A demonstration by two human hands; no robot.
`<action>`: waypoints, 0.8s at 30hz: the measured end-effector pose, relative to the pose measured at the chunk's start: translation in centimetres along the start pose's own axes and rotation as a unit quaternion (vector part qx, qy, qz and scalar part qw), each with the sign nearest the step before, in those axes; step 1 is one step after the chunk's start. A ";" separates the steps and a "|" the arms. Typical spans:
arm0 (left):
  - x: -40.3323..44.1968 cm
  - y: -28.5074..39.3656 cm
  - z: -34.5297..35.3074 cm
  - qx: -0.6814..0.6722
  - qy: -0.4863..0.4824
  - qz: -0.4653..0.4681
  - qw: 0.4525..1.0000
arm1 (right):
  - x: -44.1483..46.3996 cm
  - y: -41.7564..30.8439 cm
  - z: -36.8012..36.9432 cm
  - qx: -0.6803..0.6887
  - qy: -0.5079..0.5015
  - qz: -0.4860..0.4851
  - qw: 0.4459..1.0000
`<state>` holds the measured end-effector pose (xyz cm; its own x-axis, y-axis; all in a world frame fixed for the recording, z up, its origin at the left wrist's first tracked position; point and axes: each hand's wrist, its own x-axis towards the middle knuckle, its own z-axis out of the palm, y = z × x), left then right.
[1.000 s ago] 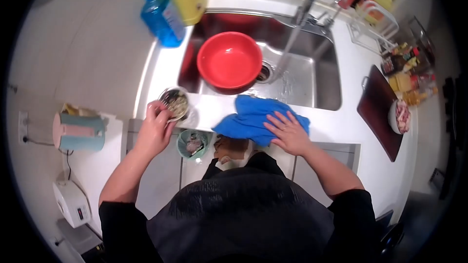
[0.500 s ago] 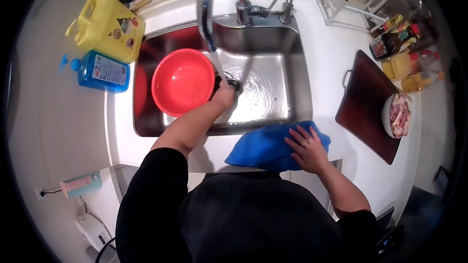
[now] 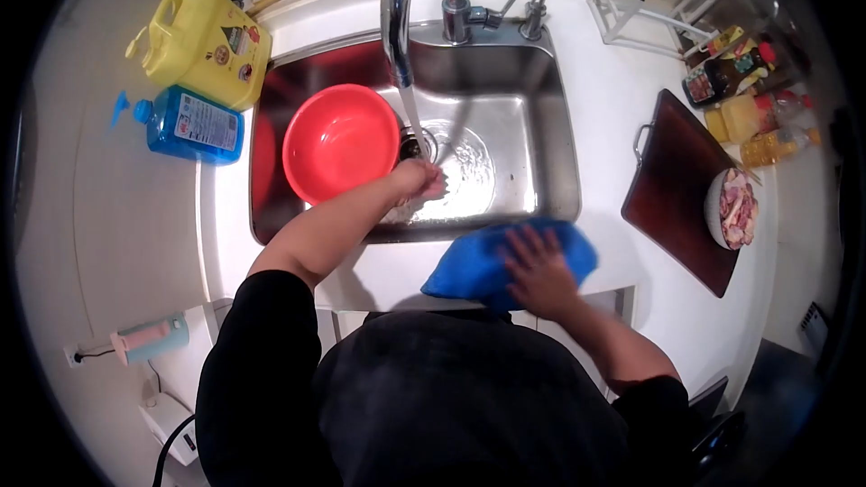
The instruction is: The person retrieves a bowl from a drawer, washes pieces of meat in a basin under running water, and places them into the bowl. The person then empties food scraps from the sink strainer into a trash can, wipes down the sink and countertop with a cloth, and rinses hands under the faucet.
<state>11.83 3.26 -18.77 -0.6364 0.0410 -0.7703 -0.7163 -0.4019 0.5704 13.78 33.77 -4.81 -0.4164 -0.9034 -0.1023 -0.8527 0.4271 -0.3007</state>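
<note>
My left hand (image 3: 419, 180) is in the sink (image 3: 532, 140), where the stream from the faucet (image 3: 397, 27) comes down. It is beside the red basin (image 3: 336, 140), near the drain. Its fingers are partly hidden, and whether they hold anything does not show. My right hand (image 3: 539, 272) lies with spread fingers on a blue cloth (image 3: 469, 266) at the sink's front edge; motion blurs it slightly.
Left of the sink are a yellow jug (image 3: 203, 45) and a blue pump bottle (image 3: 194, 126). On the right, a dark cutting board (image 3: 672, 189) lies beside a bowl of meat (image 3: 735, 207). Bottles (image 3: 722, 81) and a white rack (image 3: 631, 22) stand behind.
My left hand went from a small dish left of the sink to the running water, then shifted slightly towards me. My right hand stayed on the cloth, moving slightly left lately. The view shifted.
</note>
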 end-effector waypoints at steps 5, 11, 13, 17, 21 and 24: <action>-0.5 6.5 2.1 -0.038 0.024 0.057 0.997 | 10.0 -7.3 4.1 0.018 0.068 -0.142 0.987; -7.6 12.6 4.0 0.062 -0.027 0.155 0.986 | 19.8 -4.6 4.8 0.272 0.118 0.127 0.947; -9.0 12.0 2.5 0.141 0.040 0.270 0.952 | 21.6 -2.9 2.5 0.363 0.193 0.179 0.894; -2.3 9.3 -5.0 -0.098 -0.192 0.030 0.976 | 25.1 -1.2 1.4 0.483 0.190 0.232 0.823; -5.1 9.5 -0.8 -0.269 -0.253 0.031 0.929 | 23.7 -6.5 -0.3 0.286 0.312 0.136 0.896; -2.9 7.5 -1.0 0.125 -0.263 0.346 0.892 | 23.2 -6.7 -1.0 0.222 0.268 0.191 0.918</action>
<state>8.54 -0.75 -12.54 -0.9503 0.3114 -0.0060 -0.0989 -0.2834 0.9539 9.54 10.04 -4.23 -0.8548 -0.4921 0.1646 -0.4497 0.5442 -0.7082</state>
